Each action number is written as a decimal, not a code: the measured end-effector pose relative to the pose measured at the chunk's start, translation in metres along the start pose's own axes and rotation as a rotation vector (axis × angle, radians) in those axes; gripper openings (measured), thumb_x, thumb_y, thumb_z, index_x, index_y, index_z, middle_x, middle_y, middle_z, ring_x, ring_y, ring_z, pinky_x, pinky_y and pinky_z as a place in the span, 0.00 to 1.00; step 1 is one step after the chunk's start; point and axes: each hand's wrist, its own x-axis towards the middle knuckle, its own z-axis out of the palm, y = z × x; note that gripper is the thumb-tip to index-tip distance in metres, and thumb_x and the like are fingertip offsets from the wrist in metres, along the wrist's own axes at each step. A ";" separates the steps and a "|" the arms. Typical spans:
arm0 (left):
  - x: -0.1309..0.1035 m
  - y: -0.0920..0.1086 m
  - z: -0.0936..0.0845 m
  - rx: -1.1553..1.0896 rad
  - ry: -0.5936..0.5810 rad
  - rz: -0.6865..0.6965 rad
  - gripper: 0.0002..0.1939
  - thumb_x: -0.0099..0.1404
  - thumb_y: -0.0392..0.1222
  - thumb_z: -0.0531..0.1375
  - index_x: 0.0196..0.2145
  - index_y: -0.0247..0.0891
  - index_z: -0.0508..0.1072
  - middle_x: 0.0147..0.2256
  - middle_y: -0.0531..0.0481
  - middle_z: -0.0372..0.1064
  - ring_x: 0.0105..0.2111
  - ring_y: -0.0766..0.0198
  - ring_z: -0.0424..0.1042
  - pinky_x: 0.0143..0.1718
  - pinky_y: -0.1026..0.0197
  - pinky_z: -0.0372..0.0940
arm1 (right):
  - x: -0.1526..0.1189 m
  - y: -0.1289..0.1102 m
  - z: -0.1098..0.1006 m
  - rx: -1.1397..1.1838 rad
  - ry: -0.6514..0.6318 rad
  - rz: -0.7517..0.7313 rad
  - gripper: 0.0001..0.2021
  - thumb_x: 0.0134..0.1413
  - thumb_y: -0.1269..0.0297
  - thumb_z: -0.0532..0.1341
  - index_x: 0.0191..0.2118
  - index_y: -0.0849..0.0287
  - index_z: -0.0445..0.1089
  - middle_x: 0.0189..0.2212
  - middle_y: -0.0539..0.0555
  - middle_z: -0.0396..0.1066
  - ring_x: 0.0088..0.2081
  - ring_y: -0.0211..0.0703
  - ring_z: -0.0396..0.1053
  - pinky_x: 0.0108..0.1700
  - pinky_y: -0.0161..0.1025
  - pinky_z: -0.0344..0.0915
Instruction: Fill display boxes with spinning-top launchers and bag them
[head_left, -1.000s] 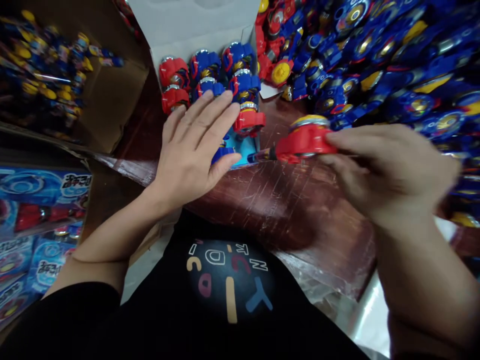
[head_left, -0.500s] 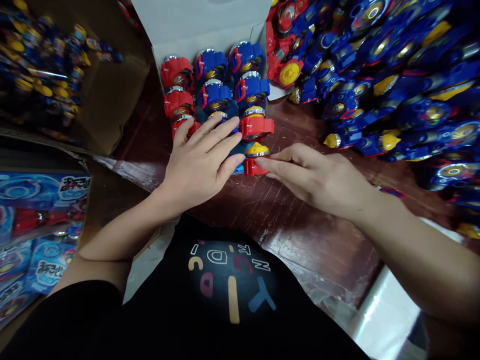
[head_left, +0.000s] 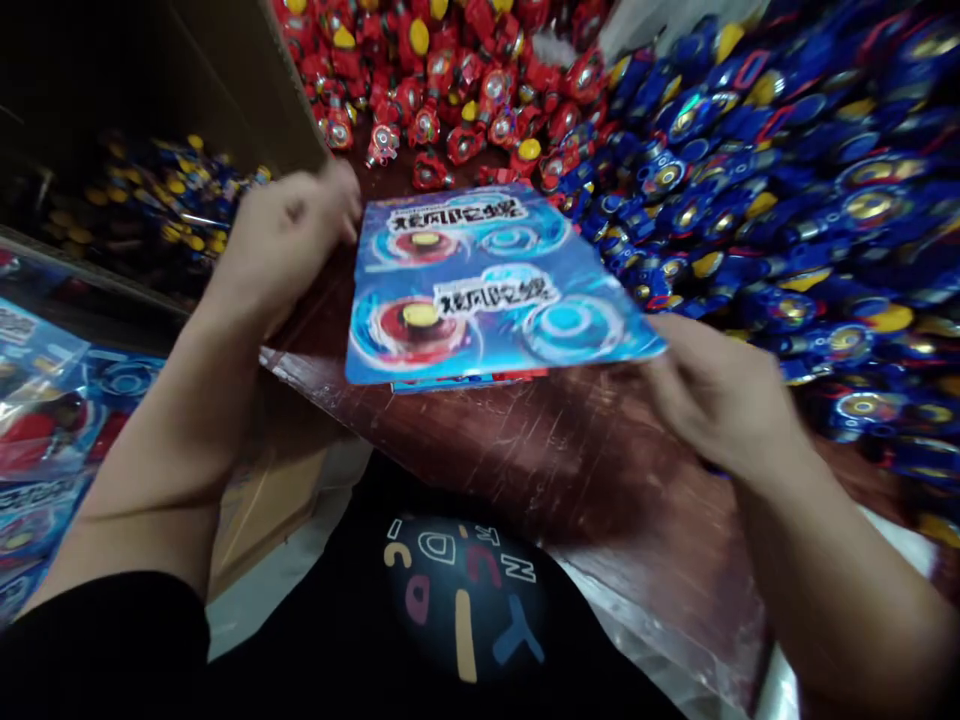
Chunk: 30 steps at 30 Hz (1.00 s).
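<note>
The printed blue box lid [head_left: 487,262], with red and blue spinning-top pictures, lies folded forward over the box. A thin strip of the box front [head_left: 442,384] and some red toy parts show under its front edge. My right hand [head_left: 724,395] pinches the lid's front right corner. Beside the lid's back left corner is my left hand [head_left: 289,235], blurred, with its fingers curled. Whether it holds a part of the box is hidden. The rows of toys inside are mostly covered.
Red toys [head_left: 450,90] are heaped behind the box and blue toys [head_left: 810,230] at the right. A cardboard carton [head_left: 255,60] with small yellow and blue parts stands at the left. Printed packs [head_left: 52,430] lie at the lower left, beyond the dark red table's edge [head_left: 330,400].
The lid has come down from upright over the toys. My left hand has left the toys and moved left and back; my right hand has let go of a red toy and taken the lid's corner.
</note>
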 end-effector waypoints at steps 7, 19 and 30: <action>-0.074 -0.013 -0.006 -0.312 -0.400 0.070 0.23 0.66 0.63 0.71 0.40 0.39 0.78 0.32 0.50 0.76 0.30 0.63 0.71 0.31 0.60 0.64 | 0.024 -0.007 -0.012 0.421 -0.256 0.337 0.20 0.60 0.42 0.74 0.41 0.56 0.80 0.30 0.52 0.80 0.28 0.40 0.74 0.28 0.38 0.70; -0.066 -0.057 0.051 -0.011 0.217 0.440 0.15 0.71 0.49 0.70 0.33 0.43 0.71 0.29 0.48 0.66 0.41 0.50 0.68 0.48 0.48 0.64 | 0.037 0.042 0.057 -0.121 -0.083 0.261 0.12 0.62 0.53 0.69 0.40 0.56 0.74 0.30 0.54 0.76 0.29 0.42 0.67 0.32 0.42 0.59; -0.090 -0.081 0.105 -0.234 0.330 0.438 0.07 0.73 0.39 0.68 0.36 0.41 0.74 0.34 0.51 0.74 0.37 0.59 0.71 0.44 0.55 0.65 | 0.005 0.052 0.091 -0.005 -0.186 0.212 0.02 0.56 0.64 0.63 0.35 0.55 0.72 0.33 0.54 0.77 0.32 0.45 0.74 0.33 0.40 0.62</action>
